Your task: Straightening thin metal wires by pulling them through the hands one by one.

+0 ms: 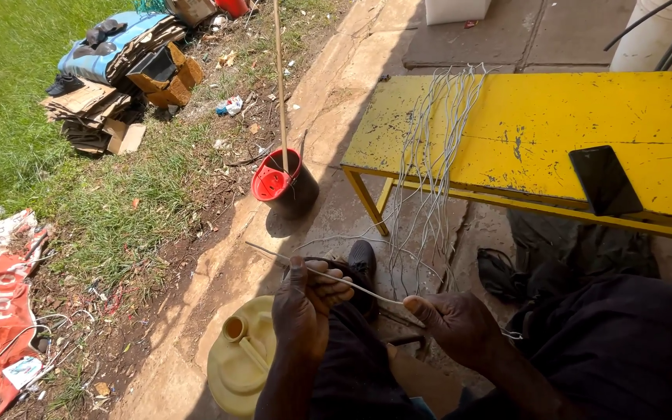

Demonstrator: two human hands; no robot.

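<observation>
- Yellow bench (585,117): chipped painted top, bundle of grey wires (437,132) draped over its front edge down to the ground; black phone (605,180) lies flat on it.
- Yellow jerrycan (239,362): smooth plastic, by the left knee.
- Red bucket (272,183): a long pale stick stands in it.
- Left hand (305,299): closed around a thin stiff wire (344,282).
- Right hand (449,319): pinches the same wire further along.
- Suggest keeping grips apart and tension even to avoid kinks.

- Both hands, the left hand (302,305) and the right hand (456,324), are bare — no gloves, rings or watch.
- Forearms are uncovered (no sleeves in view).
- Dark trousers (600,350) cover the legs.
- One black shoe (362,259).
</observation>
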